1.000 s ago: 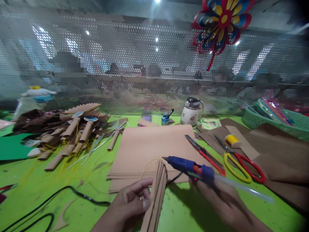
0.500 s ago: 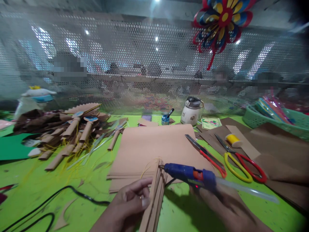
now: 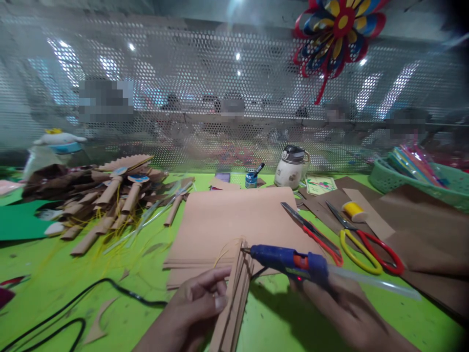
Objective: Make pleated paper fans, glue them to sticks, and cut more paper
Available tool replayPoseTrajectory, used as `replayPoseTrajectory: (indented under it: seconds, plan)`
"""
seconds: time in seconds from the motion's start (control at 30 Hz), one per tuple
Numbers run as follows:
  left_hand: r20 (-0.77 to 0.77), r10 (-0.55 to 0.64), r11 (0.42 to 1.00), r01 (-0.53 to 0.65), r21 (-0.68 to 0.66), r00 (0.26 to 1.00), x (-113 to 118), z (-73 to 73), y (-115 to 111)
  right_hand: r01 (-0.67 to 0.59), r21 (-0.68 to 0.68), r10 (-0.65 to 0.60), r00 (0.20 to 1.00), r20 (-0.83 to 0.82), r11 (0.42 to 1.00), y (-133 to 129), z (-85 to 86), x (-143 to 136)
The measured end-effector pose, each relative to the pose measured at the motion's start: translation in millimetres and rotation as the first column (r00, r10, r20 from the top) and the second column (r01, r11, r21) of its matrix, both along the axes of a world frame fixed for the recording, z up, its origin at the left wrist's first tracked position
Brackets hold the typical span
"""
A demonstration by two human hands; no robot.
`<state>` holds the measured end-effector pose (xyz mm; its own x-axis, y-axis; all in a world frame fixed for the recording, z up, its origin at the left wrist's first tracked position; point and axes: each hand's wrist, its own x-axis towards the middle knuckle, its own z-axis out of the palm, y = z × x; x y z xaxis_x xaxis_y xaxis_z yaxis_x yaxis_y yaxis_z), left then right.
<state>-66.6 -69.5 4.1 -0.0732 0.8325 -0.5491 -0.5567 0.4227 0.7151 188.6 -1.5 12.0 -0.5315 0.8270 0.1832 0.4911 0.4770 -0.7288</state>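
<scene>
My left hand (image 3: 200, 305) is closed round the left side of a narrow stack of folded brown paper (image 3: 234, 298), thumb on its near face. The stack points away from me, its far end raised above the table. In my right hand (image 3: 330, 305) is a blue hot glue gun (image 3: 289, 259) with a clear glue stick out of its back and a small red light lit. Its metal nozzle touches or nearly touches the top end of the folded paper. A thin yellow thread (image 3: 222, 252) loops out beside that end. Behind lies a pile of flat brown paper sheets (image 3: 238, 210).
Red-handled scissors (image 3: 330, 247) and red-and-yellow scissors (image 3: 366, 244) lie right, near a yellow thread spool (image 3: 354, 211). Rolled brown paper pieces (image 3: 110, 195) heap up at left. A black cord (image 3: 120, 291) crosses the front left. A white bottle (image 3: 289, 168) stands at the back.
Very little differs. Both hands hold nearly the same place, the glue gun's nozzle staying at the far end of the folded paper; the whole view has shifted slightly.
</scene>
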Motion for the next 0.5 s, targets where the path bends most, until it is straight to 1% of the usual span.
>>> replayPoseTrajectory:
  seconds: [0.13, 0.23, 0.33, 0.43, 0.5]
  plan:
    - [0.011, 0.021, 1.000, -0.021, 0.006, 1.000, 0.5, 0.9, -0.4, 0.035, -0.046, -0.036, 0.999, -0.017, 0.998, -3.1, -3.4, 3.8]
    - [0.026, 0.025, 1.000, -0.025, -0.003, 0.999, 0.5, 0.3, -0.9, 0.038, -0.061, -0.039, 0.999, -0.010, 0.997, -2.7, -3.6, 3.9]
    - [0.045, 0.011, 1.000, -0.010, -0.017, 0.999, 0.1, 0.2, -1.1, 0.050, -0.049, -0.050, 0.999, -0.004, 0.998, -1.2, -0.3, 0.2]
    - [0.052, 0.010, 1.000, -0.009, -0.029, 0.999, -0.1, 1.4, -1.4, 0.101, -0.063, -0.105, 0.992, -0.062, 0.993, -1.8, 4.8, -5.1]
    - [0.050, 0.007, 1.000, -0.006, -0.025, 0.999, -0.1, 2.1, -1.4, 0.113, -0.090, -0.122, 0.988, -0.094, 0.989, -3.7, 7.1, -7.2]
